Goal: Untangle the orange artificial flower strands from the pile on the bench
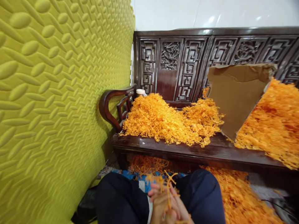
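Observation:
At the bottom middle, between my knees, my left hand (157,205) and my right hand (178,203) are pressed together with fingers closed. Thin orange branching strands (169,183) stick out from between and above the fingers. Some blur covers the fingertips, so which hand grips which strand is hard to tell. On the dark wooden bench (149,144) in front of me lies a large heap of similar orange stringy pieces (161,119).
A brown cardboard sheet (233,93) stands on the bench, beside a second orange heap (275,118). More strands (243,196) lie on the floor at right and under the bench. A white-lidded jar (140,92) is near the armrest (108,105). Yellow padded matting (58,93) rises at left.

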Action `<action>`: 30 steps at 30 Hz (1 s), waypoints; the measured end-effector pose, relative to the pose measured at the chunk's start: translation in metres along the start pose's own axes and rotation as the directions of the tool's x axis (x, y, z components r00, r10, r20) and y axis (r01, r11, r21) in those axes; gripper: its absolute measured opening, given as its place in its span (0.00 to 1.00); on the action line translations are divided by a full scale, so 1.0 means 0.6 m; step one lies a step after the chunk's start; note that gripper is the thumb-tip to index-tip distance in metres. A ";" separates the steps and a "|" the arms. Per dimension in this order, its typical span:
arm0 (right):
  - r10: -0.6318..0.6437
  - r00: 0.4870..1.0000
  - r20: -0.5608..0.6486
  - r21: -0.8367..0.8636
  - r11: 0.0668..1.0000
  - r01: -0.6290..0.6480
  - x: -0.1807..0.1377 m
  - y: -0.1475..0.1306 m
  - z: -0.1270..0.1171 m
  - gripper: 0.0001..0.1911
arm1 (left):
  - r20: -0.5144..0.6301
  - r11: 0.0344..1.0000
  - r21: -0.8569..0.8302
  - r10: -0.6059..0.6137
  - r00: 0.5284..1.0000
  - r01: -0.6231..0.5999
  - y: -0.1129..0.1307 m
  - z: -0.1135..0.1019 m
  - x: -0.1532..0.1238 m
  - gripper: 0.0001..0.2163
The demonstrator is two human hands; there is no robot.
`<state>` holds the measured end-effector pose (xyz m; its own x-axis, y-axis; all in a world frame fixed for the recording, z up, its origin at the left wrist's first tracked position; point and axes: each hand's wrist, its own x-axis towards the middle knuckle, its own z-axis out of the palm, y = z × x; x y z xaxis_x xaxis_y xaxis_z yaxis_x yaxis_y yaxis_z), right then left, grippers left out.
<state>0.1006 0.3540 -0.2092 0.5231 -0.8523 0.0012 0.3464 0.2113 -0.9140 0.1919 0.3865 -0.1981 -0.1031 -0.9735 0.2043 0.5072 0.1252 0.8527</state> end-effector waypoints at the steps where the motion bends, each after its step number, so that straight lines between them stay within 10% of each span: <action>1: 0.010 0.999 -0.039 0.069 0.998 -0.007 0.009 -0.017 -0.001 0.26 | 0.019 0.993 0.098 0.060 0.998 -0.061 0.002 0.003 0.000 0.13; 8: -0.132 0.976 -0.176 0.123 0.980 0.155 0.074 -0.102 0.020 0.17 | -0.239 0.890 0.424 0.290 0.927 -0.169 0.041 -0.017 -0.004 0.20; 13: -0.198 0.978 -0.067 0.001 0.980 0.198 0.083 -0.099 0.046 0.20 | -0.519 0.982 0.169 0.019 0.854 0.080 0.060 -0.065 0.005 0.27; 18: -0.085 0.972 0.217 -0.049 0.994 0.098 0.072 -0.091 0.066 0.24 | -0.209 0.964 -0.063 -0.267 0.941 0.259 0.072 -0.084 0.020 0.28; 26: 0.173 0.909 0.378 -0.097 0.984 -0.147 0.056 -0.076 0.069 0.24 | 0.240 0.983 -0.023 -0.170 0.956 0.181 0.135 -0.072 0.045 0.30; 30: 0.187 0.890 0.416 -0.020 0.980 -0.196 0.056 -0.056 0.058 0.23 | 0.290 0.989 0.024 -0.150 0.945 0.149 0.145 -0.069 0.057 0.32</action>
<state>0.1333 0.3351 -0.1643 0.8541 -0.5201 -0.0008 0.2213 0.3648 -0.9044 0.2679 0.3564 -0.1368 -0.4214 -0.8834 0.2048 0.4654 -0.0169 0.8850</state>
